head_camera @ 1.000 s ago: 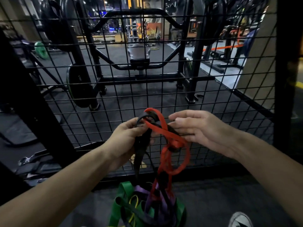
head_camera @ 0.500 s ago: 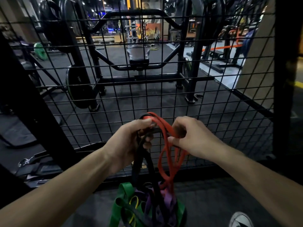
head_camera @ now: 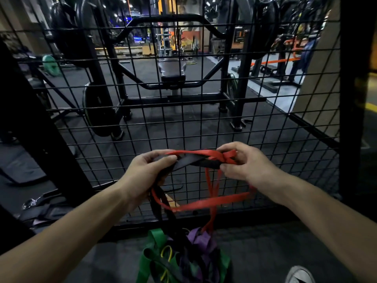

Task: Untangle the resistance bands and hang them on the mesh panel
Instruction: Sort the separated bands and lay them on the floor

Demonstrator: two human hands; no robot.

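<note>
At the bottom edge, the band pile point(head_camera: 183, 260) is cut off and too dark to sort. Mid-frame, before the mesh point(head_camera: 183, 123), my left hand point(head_camera: 146, 172) pinches the black band point(head_camera: 191, 163); my right hand point(head_camera: 244, 162) pinches the red band point(head_camera: 220, 156). No writing shows.

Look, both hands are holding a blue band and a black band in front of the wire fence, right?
Not blue: the head view shows a red band twisted with the black band, held by the left hand and right hand before the mesh panel.
</note>
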